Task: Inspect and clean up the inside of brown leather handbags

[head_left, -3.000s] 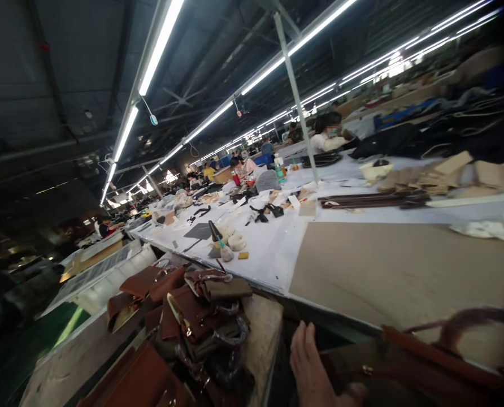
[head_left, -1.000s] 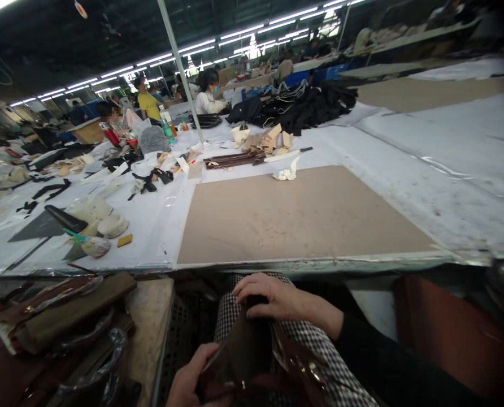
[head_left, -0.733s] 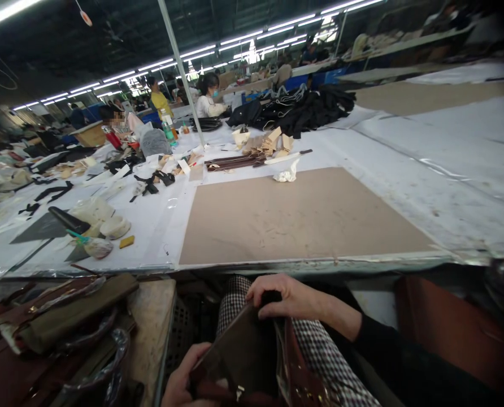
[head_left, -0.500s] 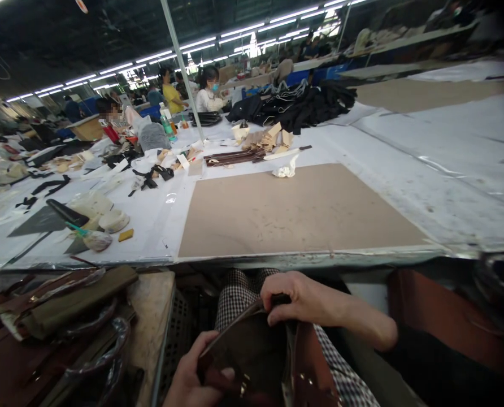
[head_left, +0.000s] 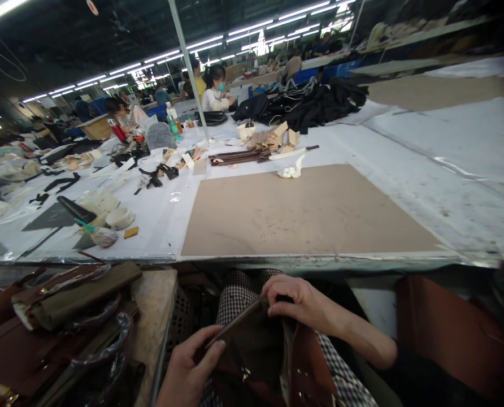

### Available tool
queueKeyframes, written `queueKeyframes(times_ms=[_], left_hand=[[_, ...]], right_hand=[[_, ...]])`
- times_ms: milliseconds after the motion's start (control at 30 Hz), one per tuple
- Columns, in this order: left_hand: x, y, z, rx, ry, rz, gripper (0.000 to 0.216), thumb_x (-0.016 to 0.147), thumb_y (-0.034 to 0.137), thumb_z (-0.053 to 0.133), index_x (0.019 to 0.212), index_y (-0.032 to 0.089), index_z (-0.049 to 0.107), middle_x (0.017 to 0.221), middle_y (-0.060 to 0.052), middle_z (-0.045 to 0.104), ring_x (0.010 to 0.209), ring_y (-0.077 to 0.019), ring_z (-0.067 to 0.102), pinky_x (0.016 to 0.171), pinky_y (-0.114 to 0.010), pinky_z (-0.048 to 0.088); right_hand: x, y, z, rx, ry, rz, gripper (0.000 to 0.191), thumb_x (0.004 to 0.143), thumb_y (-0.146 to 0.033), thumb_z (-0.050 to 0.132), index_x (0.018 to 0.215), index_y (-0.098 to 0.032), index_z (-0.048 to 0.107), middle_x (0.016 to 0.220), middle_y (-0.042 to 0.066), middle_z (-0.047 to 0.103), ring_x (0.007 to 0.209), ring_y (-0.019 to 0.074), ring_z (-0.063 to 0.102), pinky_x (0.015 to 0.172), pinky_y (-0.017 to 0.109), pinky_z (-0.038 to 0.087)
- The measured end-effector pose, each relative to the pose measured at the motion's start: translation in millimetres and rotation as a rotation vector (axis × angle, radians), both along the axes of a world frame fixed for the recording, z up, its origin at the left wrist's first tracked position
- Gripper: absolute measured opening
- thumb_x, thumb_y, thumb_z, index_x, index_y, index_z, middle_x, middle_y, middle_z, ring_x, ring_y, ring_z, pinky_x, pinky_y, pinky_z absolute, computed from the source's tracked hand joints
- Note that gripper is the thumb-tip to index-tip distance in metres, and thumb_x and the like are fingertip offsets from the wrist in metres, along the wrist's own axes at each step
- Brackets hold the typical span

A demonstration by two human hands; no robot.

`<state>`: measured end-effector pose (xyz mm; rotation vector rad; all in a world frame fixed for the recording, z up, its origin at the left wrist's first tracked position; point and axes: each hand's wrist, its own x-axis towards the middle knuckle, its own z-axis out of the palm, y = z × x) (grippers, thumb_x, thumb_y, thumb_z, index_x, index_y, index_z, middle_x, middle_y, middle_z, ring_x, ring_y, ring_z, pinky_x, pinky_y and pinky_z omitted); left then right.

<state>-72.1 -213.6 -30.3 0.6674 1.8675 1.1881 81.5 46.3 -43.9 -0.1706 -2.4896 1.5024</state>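
Observation:
A brown handbag (head_left: 313, 362) with a dark olive lining lies open on my lap, over checkered cloth (head_left: 239, 294). My left hand (head_left: 192, 362) pinches its rim at the near left, thumb on the inside and fingers along the outer edge. At the far corner of the opening, my right hand (head_left: 292, 299) grips the same rim between thumb and curled fingers. Small metal fittings show on the bag's front. Its lower part runs out of the frame.
Beyond my lap is a white table with a beige board (head_left: 303, 215). Tape roll (head_left: 120, 218), yellow block (head_left: 131, 232) and brown strips (head_left: 239, 157) lie on it. Bags (head_left: 65, 333) are piled at left; another brown bag (head_left: 442, 328) stands right. Co-workers sit farther back.
My left hand has shifted up along the rim, its thumb now resting over the edge. My right hand keeps its grip at the corner. The view has turned slightly left.

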Motion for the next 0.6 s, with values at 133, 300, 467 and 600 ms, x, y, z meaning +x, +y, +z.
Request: queueKeyframes(times_ms=[133, 300, 467, 600], left_hand=[[-1, -2, -2.7, 0.011, -0.042, 0.002, 0.042, 0.086, 0.050, 0.070, 0.113, 0.018, 0.075, 0.102, -0.006, 0.079, 0.097, -0.0262, 0.071, 0.084, -0.030, 0.057], [-2, -2, -1.4, 0.020, 0.021, 0.006, 0.036, 0.086, 0.045, 0.071, 0.110, 0.018, 0.074, 0.099, -0.007, 0.075, 0.096, -0.0247, 0.068, 0.083, -0.029, 0.056], [-6, 0, -0.5, 0.025, -0.096, -0.053, 0.037, 0.087, 0.049, 0.069, 0.109, 0.019, 0.074, 0.100, -0.007, 0.072, 0.093, -0.0233, 0.066, 0.078, -0.028, 0.055], [-8, 5, -0.1, -0.004, -0.096, -0.075, 0.037, 0.090, 0.051, 0.067, 0.107, 0.019, 0.074, 0.096, -0.006, 0.072, 0.089, -0.0210, 0.064, 0.074, -0.025, 0.053]], right_hand=[[2, 7, 6.5, -0.129, -0.085, 0.109, 0.019, 0.085, -0.030, 0.080, 0.072, -0.020, 0.069, 0.113, 0.002, 0.069, 0.103, 0.0218, 0.065, 0.094, 0.033, 0.046], [-1, 7, 5.0, -0.117, -0.160, 0.117, 0.017, 0.083, -0.024, 0.077, 0.071, -0.019, 0.067, 0.118, 0.002, 0.068, 0.101, 0.0214, 0.065, 0.090, 0.032, 0.045], [0, -2, -3.6, -0.078, -0.116, -0.062, 0.018, 0.084, -0.021, 0.075, 0.070, -0.019, 0.063, 0.107, 0.003, 0.072, 0.096, 0.0214, 0.066, 0.087, 0.032, 0.046], [2, -5, -7.4, -0.088, -0.077, -0.097, 0.018, 0.083, -0.019, 0.076, 0.071, -0.019, 0.063, 0.105, 0.002, 0.072, 0.096, 0.0206, 0.066, 0.087, 0.032, 0.046]])
